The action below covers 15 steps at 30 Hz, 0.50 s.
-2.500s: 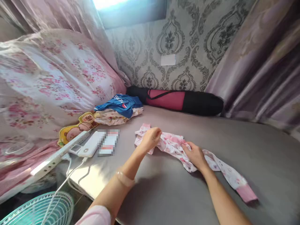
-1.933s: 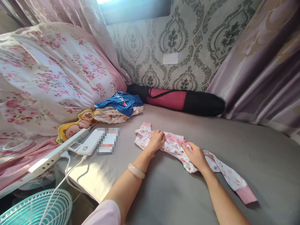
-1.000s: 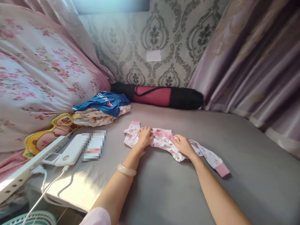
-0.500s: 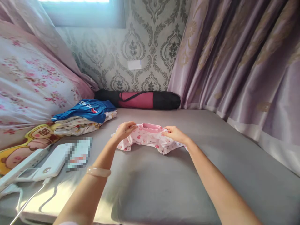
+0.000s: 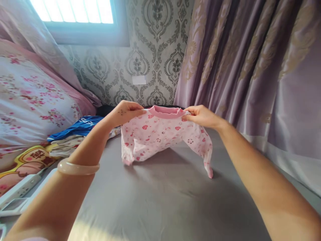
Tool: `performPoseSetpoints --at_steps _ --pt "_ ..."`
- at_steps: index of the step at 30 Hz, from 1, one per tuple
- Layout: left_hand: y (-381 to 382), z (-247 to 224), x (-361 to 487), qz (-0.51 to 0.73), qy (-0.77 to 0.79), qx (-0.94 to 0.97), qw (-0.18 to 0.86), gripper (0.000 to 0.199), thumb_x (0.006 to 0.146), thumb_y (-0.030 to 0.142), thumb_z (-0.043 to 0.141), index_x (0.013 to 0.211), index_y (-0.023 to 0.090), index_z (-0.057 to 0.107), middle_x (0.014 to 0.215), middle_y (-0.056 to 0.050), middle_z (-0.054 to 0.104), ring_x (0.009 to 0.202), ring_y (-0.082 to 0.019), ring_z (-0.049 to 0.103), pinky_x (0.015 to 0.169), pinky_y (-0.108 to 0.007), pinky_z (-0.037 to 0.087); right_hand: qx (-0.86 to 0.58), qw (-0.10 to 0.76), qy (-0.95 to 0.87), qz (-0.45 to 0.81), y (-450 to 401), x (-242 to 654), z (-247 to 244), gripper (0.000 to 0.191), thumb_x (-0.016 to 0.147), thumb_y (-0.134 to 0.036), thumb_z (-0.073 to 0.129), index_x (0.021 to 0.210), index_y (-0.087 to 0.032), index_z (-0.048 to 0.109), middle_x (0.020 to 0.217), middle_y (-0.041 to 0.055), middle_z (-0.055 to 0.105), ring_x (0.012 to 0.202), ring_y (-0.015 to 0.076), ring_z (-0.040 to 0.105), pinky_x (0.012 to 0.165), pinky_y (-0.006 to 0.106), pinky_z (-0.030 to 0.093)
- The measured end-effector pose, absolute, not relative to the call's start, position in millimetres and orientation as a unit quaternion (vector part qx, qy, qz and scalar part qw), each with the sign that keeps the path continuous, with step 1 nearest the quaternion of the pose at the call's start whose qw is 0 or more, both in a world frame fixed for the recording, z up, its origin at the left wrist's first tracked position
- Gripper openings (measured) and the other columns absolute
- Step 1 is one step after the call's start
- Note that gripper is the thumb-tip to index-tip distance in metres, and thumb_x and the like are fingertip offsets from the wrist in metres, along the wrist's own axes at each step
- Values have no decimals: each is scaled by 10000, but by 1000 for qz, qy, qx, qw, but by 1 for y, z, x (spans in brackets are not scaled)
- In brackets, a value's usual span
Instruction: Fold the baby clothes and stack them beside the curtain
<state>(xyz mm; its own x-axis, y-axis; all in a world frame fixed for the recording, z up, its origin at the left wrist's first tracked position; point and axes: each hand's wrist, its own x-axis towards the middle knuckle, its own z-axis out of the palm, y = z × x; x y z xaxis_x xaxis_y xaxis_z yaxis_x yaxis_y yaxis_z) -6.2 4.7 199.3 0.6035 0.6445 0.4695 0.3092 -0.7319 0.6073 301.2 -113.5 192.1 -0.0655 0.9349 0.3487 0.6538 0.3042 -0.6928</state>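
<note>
A small white long-sleeved shirt [image 5: 160, 134] with pink hearts and a pink neckband hangs between my two hands above the grey bed sheet. Its sleeves dangle on both sides, ending in pink cuffs. My left hand [image 5: 126, 112] pinches the left shoulder, thumb and fingers closed on the cloth near the neckband. On the other side, my right hand [image 5: 202, 115] is closed on the right shoulder in the same way. The lower part of the shirt droops away toward the back and is partly hidden.
At the left lie a blue folded garment [image 5: 75, 129] on other folded clothes [image 5: 62, 147], a yellow cartoon cushion [image 5: 30, 160] and a white power strip [image 5: 22, 189]. A dark rolled bag [image 5: 107, 109] lies along the wall, mostly hidden. Purple curtains [image 5: 238, 67] hang at right.
Both hands have lifted the shirt off the sheet and brought it up and closer. Its sleeves now hang down. The view has tilted upward, showing more window.
</note>
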Motion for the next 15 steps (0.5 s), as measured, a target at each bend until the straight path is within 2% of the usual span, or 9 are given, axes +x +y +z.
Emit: performPoseSetpoints --at_steps 4,9,12,15 --pt "11 234 -7 351 271 852 279 307 726 456 685 875 192 735 736 -31 675 670 -151 614 580 -249 482 -563 388 -714 151 -119 309 233 363 709 -523 734 855 -191 731 770 24 699 704 155 631 569 261 505" --pt "30 250 -8 320 264 866 279 311 741 455 666 917 206 729 750 -40 690 696 -175 646 595 -268 500 -553 341 -745 152 -119 318 262 379 720 -560 706 877 -216 728 810 20 710 754 152 650 631 276 527" --pt "33 248 4 330 280 883 179 279 749 437 640 856 196 729 737 -27 674 705 -161 621 635 -268 492 -577 309 -749 109 -108 319 263 347 718 -517 726 838 -192 724 792 14 695 802 166 648 678 291 517" --pt "28 242 20 437 308 844 26 257 779 395 590 835 185 726 795 -37 659 820 -178 607 729 -290 475 -607 365 -705 -30 -93 314 254 306 758 -457 719 836 -162 710 790 21 673 895 214 638 722 324 494"
